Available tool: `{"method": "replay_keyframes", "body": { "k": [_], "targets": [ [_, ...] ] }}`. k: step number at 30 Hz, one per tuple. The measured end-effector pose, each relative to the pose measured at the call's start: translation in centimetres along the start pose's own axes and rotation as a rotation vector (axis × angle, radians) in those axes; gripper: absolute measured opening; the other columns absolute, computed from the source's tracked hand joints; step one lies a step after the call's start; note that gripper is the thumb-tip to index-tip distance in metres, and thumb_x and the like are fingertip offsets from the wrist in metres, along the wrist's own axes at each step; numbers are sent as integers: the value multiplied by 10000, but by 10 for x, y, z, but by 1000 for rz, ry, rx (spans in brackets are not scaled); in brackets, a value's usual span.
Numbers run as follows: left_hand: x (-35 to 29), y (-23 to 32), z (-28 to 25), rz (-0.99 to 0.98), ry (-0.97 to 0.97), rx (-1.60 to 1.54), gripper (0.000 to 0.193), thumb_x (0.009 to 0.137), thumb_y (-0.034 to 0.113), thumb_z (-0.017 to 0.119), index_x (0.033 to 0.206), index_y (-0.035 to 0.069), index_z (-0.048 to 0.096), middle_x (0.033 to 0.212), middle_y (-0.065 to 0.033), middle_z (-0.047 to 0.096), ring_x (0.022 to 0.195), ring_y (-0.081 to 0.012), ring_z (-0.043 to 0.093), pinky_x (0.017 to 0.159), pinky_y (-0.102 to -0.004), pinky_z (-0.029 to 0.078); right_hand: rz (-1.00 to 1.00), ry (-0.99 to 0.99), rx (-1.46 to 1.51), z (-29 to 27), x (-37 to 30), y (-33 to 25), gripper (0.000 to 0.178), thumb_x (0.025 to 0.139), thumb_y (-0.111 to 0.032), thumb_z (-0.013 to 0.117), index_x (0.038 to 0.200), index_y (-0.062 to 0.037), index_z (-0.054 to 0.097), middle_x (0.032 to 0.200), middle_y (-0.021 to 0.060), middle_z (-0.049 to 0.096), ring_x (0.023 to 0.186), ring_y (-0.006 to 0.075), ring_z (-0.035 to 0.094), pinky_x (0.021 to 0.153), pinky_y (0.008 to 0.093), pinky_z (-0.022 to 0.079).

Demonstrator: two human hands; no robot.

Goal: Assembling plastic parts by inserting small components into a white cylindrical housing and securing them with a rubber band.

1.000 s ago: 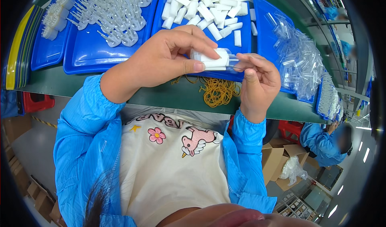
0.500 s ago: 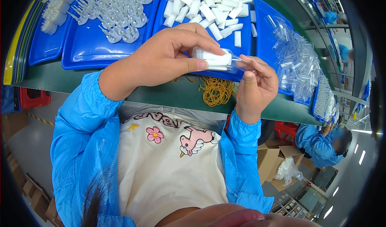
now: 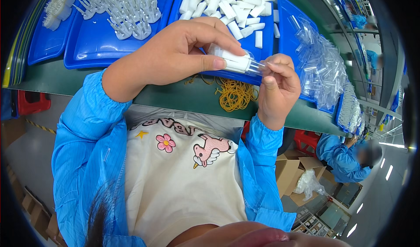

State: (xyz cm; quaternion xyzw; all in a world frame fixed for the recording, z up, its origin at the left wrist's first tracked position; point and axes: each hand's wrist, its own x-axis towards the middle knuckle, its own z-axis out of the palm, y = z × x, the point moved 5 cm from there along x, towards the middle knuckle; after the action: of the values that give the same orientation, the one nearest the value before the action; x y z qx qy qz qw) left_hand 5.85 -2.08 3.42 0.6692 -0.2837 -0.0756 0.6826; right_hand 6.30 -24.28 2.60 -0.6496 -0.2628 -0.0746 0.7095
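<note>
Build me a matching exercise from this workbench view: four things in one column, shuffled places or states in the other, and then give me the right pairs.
Things
1. White blocks
2. Tangled yellow bands
3. Clear plastic pieces
4. Left hand

Places or states
A. On the green tabletop
B. Holding a white piece
C. Heaped in the central blue tray
D. Heaped at the blue tray right of centre

Pairs: 1-C, 2-A, 3-D, 4-B

The left hand (image 3: pixel 189 50) partly hides the white piece (image 3: pixel 236 62); at twelve o'clock, the pile of white blocks (image 3: pixel 240 14) is cut off.
</note>
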Motion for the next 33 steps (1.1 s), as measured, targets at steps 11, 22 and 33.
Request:
{"method": "replay_keyframes", "body": {
  "k": [11, 22, 33],
  "targets": [
    [-1, -7, 7, -3, -11, -203, 319, 801, 46, 685, 1119, 47, 701, 1202, -93, 527, 1119, -194, 528, 961, -292, 441, 90, 279, -97, 25, -9, -10, 285, 822, 51, 688, 1098, 10, 625, 1154, 123, 561, 991, 177, 580, 855, 287, 487],
    [-7, -14, 6, 98, 105, -291, 417, 706, 300, 845, 1031, 68, 725, 1200, -97, 519, 996, -179, 586, 732, -253, 527, -73, 178, 61, 68, -10, -13, 396, 774, 119, 697, 1106, -17, 530, 1431, 222, 368, 1351, 325, 371, 1041, 434, 428],
    [-1, 28, 5, -102, 256, -656, 949, 722, 19, 752, 1497, 81, 208, 1444, -175, 374, 1159, -294, 559, 865, -432, 546, -22, 243, -4, 27, -5, -37, 414, 912, -26, 586, 1314, -11, 490, 1328, 194, 530, 1217, 260, 512, 966, 373, 453]
  ]
}}
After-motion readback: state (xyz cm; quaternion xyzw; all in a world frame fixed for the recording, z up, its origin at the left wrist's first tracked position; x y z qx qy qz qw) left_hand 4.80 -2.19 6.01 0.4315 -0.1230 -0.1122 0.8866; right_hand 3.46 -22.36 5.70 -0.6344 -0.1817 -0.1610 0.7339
